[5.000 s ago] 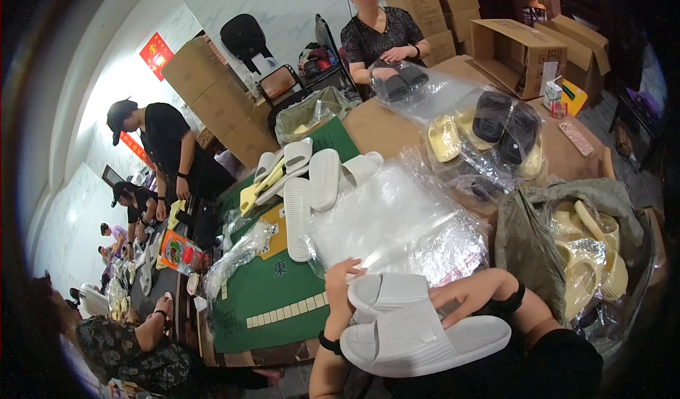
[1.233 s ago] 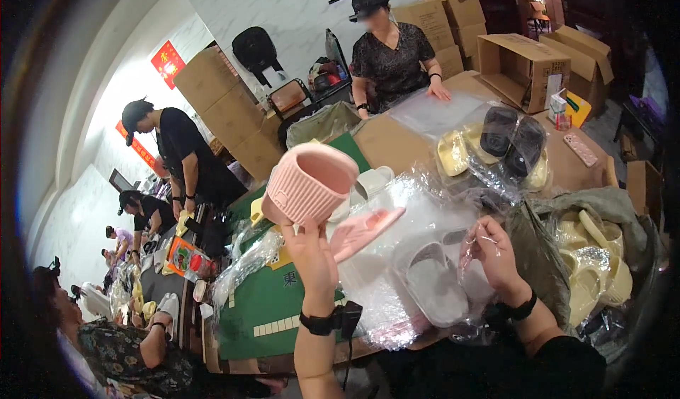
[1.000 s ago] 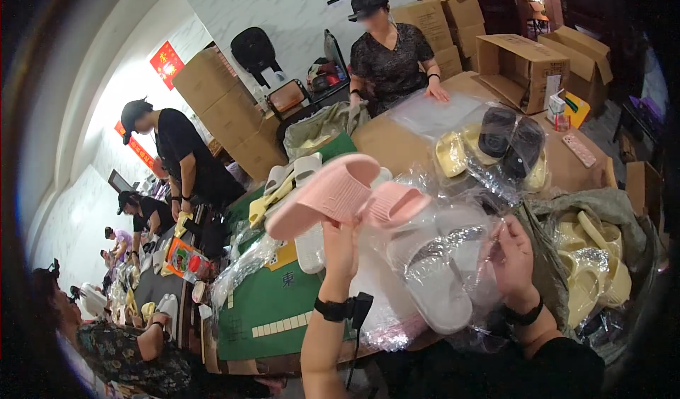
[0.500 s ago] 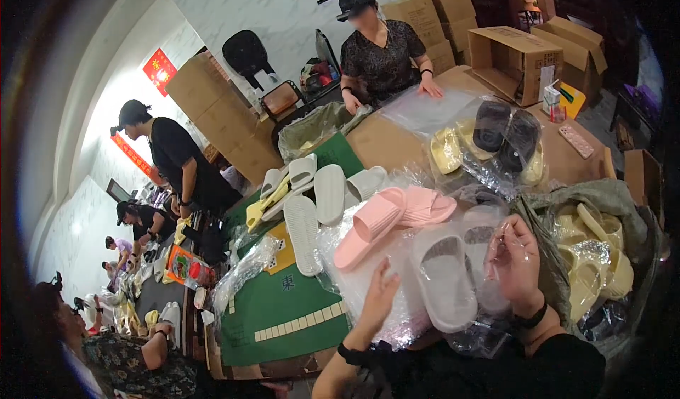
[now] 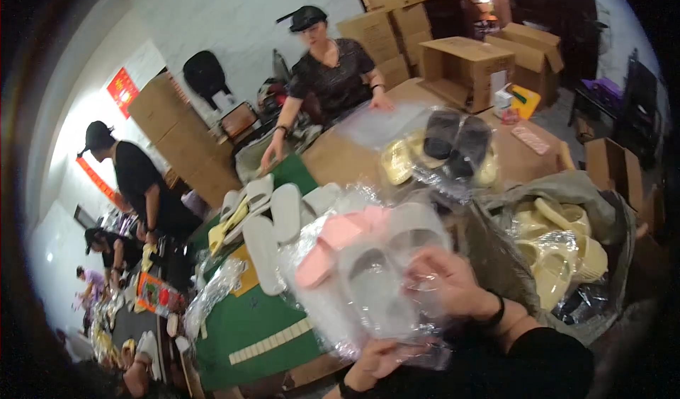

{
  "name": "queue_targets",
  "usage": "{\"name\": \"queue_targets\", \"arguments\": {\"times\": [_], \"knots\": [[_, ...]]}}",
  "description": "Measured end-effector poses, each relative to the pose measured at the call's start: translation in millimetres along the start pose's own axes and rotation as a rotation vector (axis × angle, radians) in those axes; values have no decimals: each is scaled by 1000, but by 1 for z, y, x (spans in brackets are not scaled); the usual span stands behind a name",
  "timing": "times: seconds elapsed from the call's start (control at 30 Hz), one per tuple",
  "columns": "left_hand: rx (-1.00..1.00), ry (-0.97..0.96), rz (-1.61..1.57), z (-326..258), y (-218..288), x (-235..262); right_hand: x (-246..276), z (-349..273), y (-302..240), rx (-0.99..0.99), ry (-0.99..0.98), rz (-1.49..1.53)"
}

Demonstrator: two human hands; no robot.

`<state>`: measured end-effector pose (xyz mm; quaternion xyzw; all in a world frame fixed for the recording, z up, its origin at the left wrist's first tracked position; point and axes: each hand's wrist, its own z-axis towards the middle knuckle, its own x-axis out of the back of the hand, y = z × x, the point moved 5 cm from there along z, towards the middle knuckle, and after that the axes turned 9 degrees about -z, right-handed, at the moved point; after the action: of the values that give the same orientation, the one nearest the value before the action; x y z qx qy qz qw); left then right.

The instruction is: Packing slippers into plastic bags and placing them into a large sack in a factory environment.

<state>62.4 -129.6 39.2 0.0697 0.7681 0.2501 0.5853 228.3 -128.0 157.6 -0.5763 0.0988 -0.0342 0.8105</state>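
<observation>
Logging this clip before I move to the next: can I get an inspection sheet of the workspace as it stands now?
Surface: green table mat, brown tabletop behind it.
Job's things: clear plastic bag with a grey slipper in it, held up; pink slippers behind.
Clutter: white slippers, bagged yellow and black slippers, sack of yellow slippers.
Hands: left hand at the bag's bottom, right hand gripping its side.
Cables: nothing seen.
Surroundings: cardboard boxes, other people working.

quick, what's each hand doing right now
Left hand: grips the bottom of the clear bag with the grey slippers.
Right hand: closed on the bag's side.
</observation>
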Motion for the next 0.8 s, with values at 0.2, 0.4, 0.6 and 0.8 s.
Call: {"name": "queue_targets", "arguments": {"times": [0.2,0.4,0.6,0.8], "knots": [[-410,-114,-417,-25,38,29,-30,18,-32,596,-89,-750],[-606,307,-506,-33,27,146,-45,14,10,619,-129,-1148],[-330,282,-530,-20,3,121,-66,-2,77,140,-863,-887],[-435,119,-293,-32,18,98,-83,-7,63,363,-748,-1140]]}}
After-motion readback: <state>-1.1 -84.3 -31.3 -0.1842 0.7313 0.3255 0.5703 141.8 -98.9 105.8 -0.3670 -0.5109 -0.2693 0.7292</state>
